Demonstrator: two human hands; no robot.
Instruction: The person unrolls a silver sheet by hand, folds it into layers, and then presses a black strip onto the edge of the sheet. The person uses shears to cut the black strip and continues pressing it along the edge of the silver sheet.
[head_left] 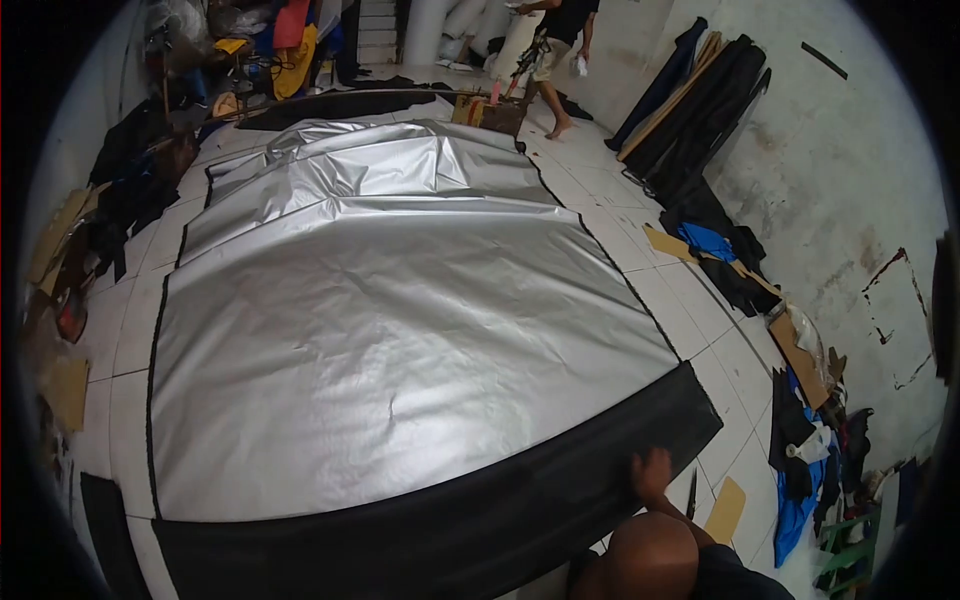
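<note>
A wide sheet of silver-coated fabric with dark edges lies across the floor, smooth at the near end and rucked into folds at the far end. Along its near side runs a black strip of fabric, part of it cut off by the bottom of the view. My right hand rests on this black fabric near its right end, fingers stretched out and nothing held in them. Just below the hand is my bent knee. My left hand is out of sight.
A thin dark pointed tool and a tan card piece lie right of my hand. Fabric rolls lean on the right wall, with scraps below. Dark cloth is piled left. A person walks at the back.
</note>
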